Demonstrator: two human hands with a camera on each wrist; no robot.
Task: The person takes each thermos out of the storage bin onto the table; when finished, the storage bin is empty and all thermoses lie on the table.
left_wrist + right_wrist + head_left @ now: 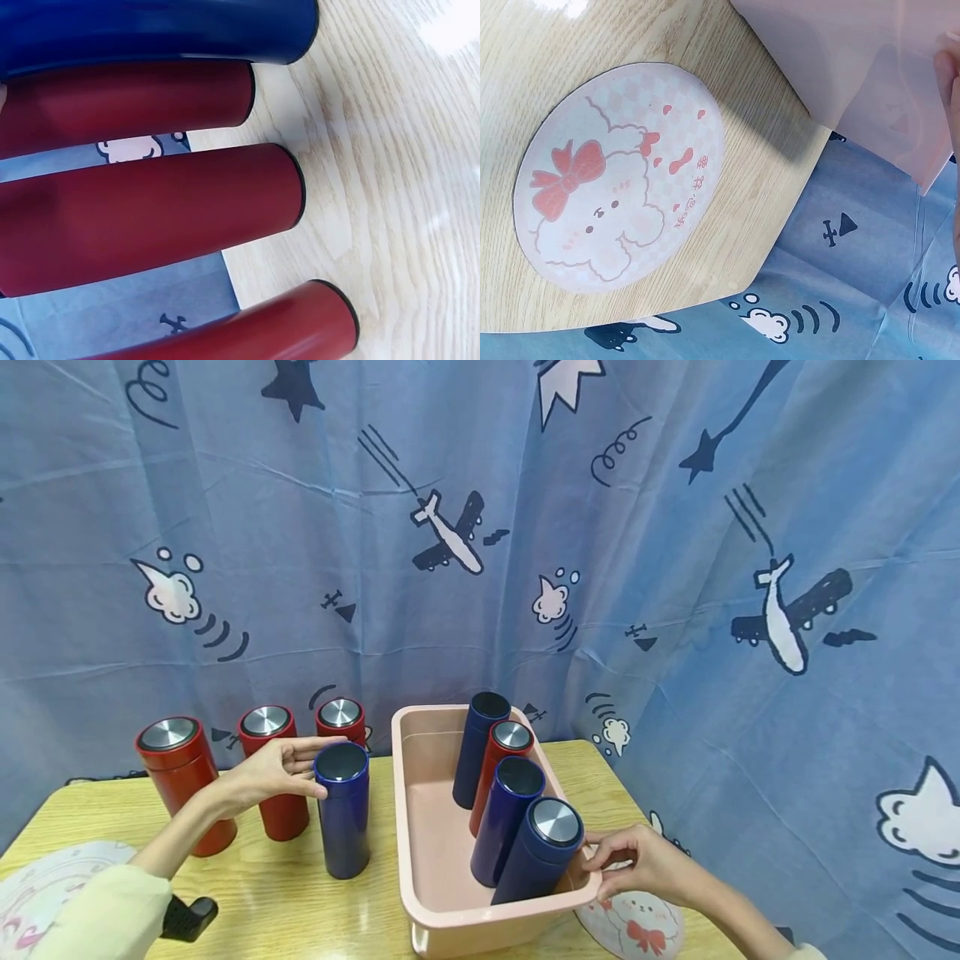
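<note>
My left hand (281,768) is at the upper part of a glossy blue thermos bottle (343,827), thumb at its near side and fingertips hidden behind it. The bottle stands upright on the table. My right hand (637,858) grips the right rim of a pink plastic bin (405,827). Inside the bin, leaning along its right side, are a dark blue bottle (474,760), a red bottle (498,768), a glossy blue bottle (506,827) and a navy bottle with a silver lid (536,860). In the left wrist view the blue bottle (165,30) lies alongside red ones.
Three red thermos bottles stand left of the bin: a far-left one (180,785), a middle one (281,814) and one behind the blue bottle (341,714). A round bear-print mat (622,180) lies beside the bin, another mat (45,885) at left, near a black object (187,918).
</note>
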